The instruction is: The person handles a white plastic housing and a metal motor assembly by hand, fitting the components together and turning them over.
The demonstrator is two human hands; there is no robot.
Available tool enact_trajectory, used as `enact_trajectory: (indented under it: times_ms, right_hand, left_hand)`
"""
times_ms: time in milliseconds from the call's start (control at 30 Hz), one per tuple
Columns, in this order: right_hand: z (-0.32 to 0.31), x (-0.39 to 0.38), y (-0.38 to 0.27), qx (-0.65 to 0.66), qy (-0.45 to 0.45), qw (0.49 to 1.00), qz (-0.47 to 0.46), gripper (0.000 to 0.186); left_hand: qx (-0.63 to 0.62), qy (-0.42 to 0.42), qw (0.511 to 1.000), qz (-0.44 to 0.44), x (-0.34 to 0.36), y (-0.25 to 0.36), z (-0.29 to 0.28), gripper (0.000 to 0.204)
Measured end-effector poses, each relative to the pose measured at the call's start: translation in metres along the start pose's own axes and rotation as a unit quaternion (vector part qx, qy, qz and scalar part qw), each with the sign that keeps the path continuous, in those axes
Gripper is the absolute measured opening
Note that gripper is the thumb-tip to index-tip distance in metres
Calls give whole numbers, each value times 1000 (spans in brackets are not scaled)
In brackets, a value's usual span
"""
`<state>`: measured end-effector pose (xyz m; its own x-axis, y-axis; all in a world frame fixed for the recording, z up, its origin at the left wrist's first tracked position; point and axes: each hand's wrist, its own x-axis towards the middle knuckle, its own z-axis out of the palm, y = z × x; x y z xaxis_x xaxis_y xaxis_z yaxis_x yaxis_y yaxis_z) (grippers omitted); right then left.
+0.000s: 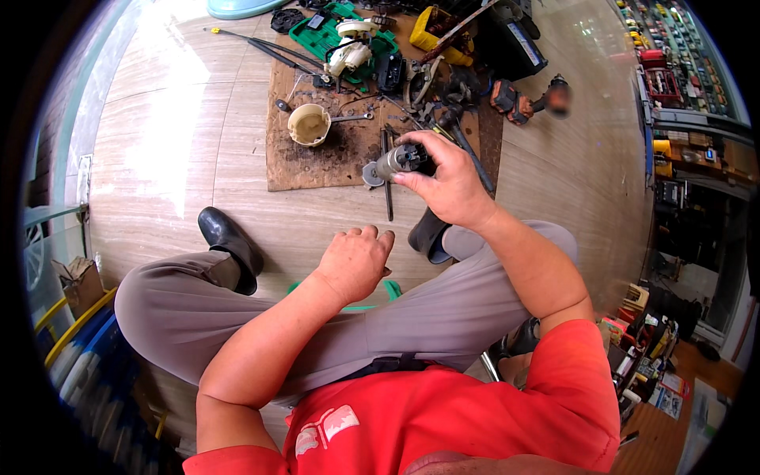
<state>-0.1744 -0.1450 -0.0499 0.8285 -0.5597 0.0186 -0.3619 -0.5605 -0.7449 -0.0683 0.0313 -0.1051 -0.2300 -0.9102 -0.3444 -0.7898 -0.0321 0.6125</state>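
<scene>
Grips a grey metal cylinder (pixel 387 165) between thumb and fingers of the right hand (pixel 448 178), just above a brown board (pixel 289 176); grasps by the sides, perhaps to leave the black notched end (pixel 411 157) uncovered and turned toward the eyes. Holds the left hand (pixel 354 260) loosely curled between the knees; cannot tell if empty or closed on something. Has dark rods (pixel 389 207) beneath the cylinder and, beyond, a cream bowl (pixel 310 120) with a wrench (pixel 352 118) at the rim, probably for easy reach. Faces, farther out, mixed parts (pixel 391 73) piled round a green plastic shell (pixel 305 36), with an orange-and-black cordless drill (pixel 519 108) to the right.
</scene>
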Motion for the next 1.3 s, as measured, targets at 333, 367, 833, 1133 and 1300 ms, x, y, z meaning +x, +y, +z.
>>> enact_trajectory:
  times_ms: [333, 367, 833, 1133, 1300]
  right_hand:
    - [2, 1, 2, 12, 3, 1000, -22, 43]
    - [2, 1, 2, 12, 4, 1000, -23, 43]
    - [1, 2, 2, 270, 33, 940, 208, 28]
    - [-7, 6, 6, 514, 71, 802, 297, 14]
    - [-9, 6, 5, 535, 64, 784, 308, 17]
  left_hand:
    - [4, -3, 1000, -3, 0, 1, -2, 54]
    - [5, -4, 1000, -3, 0, 1, -1, 53]
    - [-2, -3, 1000, -9, -2, -1, 2, 50]
    - [3, -7, 1000, -7, -1, 0, 2, 50]
    - [5, -10, 1000, -9, -1, 0, 2, 50]
